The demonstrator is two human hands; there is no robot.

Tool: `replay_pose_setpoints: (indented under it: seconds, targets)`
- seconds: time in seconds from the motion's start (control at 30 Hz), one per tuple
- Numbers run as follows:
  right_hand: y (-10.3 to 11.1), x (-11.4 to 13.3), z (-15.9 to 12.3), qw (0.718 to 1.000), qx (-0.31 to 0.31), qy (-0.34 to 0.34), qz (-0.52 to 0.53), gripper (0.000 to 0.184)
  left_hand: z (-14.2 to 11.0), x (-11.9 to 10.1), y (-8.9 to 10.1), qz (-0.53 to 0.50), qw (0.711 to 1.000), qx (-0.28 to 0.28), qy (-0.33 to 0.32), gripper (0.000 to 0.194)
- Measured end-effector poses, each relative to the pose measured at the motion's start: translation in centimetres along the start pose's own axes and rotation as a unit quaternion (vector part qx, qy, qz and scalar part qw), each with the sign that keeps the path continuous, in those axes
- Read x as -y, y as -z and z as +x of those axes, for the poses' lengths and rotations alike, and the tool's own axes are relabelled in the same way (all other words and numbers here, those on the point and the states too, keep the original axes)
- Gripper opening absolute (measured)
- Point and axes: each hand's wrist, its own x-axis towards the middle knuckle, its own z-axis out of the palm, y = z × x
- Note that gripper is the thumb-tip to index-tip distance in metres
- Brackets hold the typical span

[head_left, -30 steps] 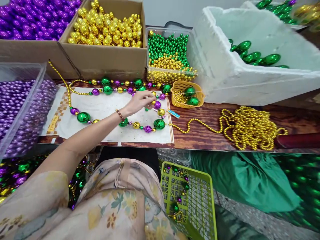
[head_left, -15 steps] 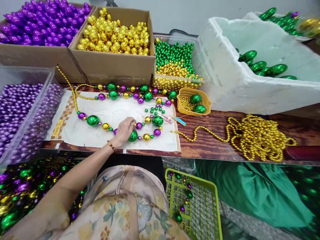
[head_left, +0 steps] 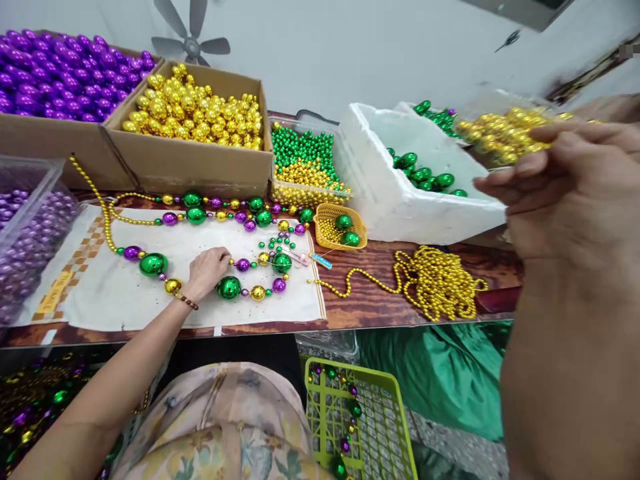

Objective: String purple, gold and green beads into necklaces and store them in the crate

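Bead strand (head_left: pixel 229 287): lies on the white towel (head_left: pixel 125 303), passing under your left hand (head_left: pixel 207 270) (which hides part of it) and looping back from your right to its fingertips.
Left-hand fingers: bent together, pinching the strand's end beads.
Right hand (head_left: pixel 575 173): raised close to the camera, well apart from the strand; whether its fingers grip anything, I cannot tell.
Gold chain (head_left: pixel 435 283): heaped on the worktop (head_left: pixel 367 307), right of your towel.
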Motion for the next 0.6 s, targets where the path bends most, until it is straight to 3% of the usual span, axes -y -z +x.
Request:
replay_pose_setpoints:
  seconds: [0.3,0.43,0.5,0.6]
  targets:
    - [-3.0,0.4,-0.4,0.999,0.009,-0.045,0.026,0.023,0.8,0.1,0.7,0.049,0.998,0.021,0.014,0.037]
    - [-4.5,1.1,-1.2,0.997,0.038,-0.052,0.039,0.015,0.5,-0.8,1.6,-0.055,0.997,-0.059,-0.009,0.034]
    - [-5.7,1.2,-1.7,0.995,0.065,-0.068,0.036,0.013,0.0,-2.6,2.8,-0.192,0.972,-0.109,-0.079,0.032]
    - [-7.8,1.3,-2.3,0.990,0.108,-0.088,0.037,0.012,-1.0,-7.4,5.5,-0.406,0.883,-0.104,-0.209,0.030]
